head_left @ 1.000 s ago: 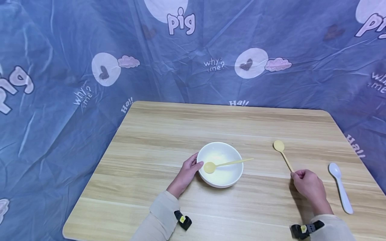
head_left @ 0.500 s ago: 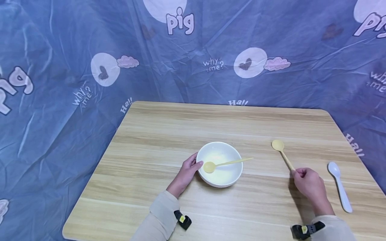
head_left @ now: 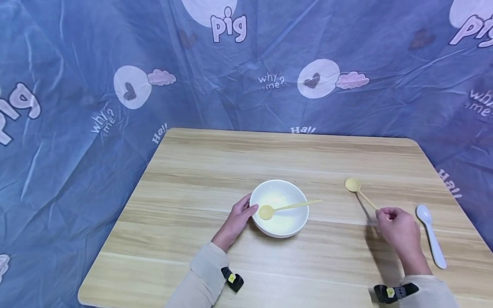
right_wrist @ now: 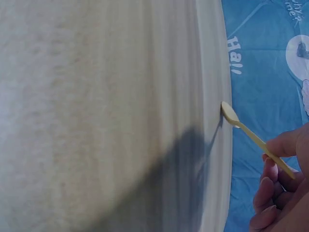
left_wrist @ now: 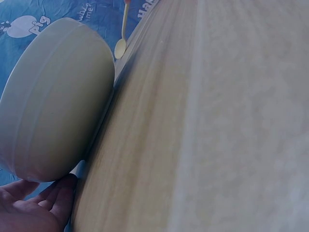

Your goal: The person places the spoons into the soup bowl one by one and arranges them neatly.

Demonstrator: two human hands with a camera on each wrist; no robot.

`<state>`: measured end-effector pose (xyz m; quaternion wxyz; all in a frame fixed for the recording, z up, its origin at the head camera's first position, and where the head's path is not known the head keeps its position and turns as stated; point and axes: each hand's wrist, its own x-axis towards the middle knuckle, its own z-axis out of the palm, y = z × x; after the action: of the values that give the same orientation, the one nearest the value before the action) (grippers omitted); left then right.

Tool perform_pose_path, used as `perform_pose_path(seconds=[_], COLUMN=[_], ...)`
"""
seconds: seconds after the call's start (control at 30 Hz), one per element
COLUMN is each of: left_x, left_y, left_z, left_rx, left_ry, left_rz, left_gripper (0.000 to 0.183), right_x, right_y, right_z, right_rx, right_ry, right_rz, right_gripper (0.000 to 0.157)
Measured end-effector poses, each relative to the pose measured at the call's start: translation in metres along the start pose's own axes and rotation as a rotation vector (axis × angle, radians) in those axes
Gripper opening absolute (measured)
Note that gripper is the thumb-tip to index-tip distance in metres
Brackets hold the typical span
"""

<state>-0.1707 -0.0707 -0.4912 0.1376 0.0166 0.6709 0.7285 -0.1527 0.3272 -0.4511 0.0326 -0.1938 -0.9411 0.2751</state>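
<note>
My left hand [head_left: 236,220] grips the near-left rim of a white bowl [head_left: 283,229], thumb over the edge. Across the bowl lies a yellow spoon [head_left: 266,212], its handle sticking out past the right rim. At the right, my right hand [head_left: 400,233] pinches the handle end of a second yellow spoon [head_left: 352,185]. That handle is tilted up off the table; whether its head touches the wood I cannot tell. The right wrist view shows the thumb and fingers on this spoon's handle [right_wrist: 258,141]. In the left wrist view the bowl's outer wall [left_wrist: 63,96] hides its inside.
A white spoon [head_left: 432,235] lies on the wooden table [head_left: 192,179] to the right of my right hand. Blue printed cloth [head_left: 215,98] hangs behind the table and around its sides.
My right hand has raised the handle of the second yellow spoon, and its shadow now stands apart from it. The left hand and the bowl keep their place.
</note>
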Motion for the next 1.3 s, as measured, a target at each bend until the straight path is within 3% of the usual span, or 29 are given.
perform_pose_path(seconds=[0.53, 0.97, 1.3], left_x=[-0.001, 0.0, -0.001], left_y=[0.0, -0.001, 0.0], left_z=[0.0, 0.0, 0.0], left_rx=[0.008, 0.016, 0.019], left_ry=[-0.004, -0.007, -0.003], left_rz=[0.015, 0.0, 0.005], left_gripper=[0.056, 0.056, 0.057], right_x=[-0.003, -0.003, -0.002], right_y=[-0.01, -0.014, -0.017], right_z=[-0.004, -0.008, -0.011], right_rx=[0.068, 0.19, 0.324], right_ry=[0.142, 0.173, 0.191], right_rz=[0.036, 0.132, 0.178], right_gripper=[0.038, 0.037, 0.02])
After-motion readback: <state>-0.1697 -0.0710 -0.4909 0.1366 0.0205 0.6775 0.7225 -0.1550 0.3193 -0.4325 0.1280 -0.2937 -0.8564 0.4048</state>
